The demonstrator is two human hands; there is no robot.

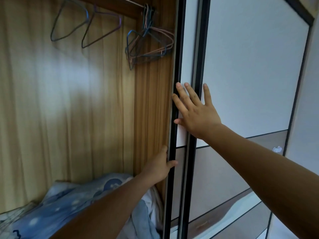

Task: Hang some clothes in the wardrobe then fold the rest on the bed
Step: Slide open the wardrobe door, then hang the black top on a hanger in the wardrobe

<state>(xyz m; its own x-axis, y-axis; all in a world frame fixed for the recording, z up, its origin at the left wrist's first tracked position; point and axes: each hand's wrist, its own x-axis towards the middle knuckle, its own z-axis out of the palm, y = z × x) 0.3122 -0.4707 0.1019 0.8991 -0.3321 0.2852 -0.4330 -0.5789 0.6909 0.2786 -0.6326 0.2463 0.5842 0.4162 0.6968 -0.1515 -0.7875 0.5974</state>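
At wardrobe door edge, upright | left hand fingers grip it | right hand fingers flat, spread

Left hand partly behind door edge, rail cropped

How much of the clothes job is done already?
Hardly any. Done: the wardrobe is open. In hand: the left hand grips the edge of the sliding door, and the right hand presses flat on it. Left: every one of the hangers is bare, so all the hanging remains. The bed is out of view, so I cannot tell about the folding.
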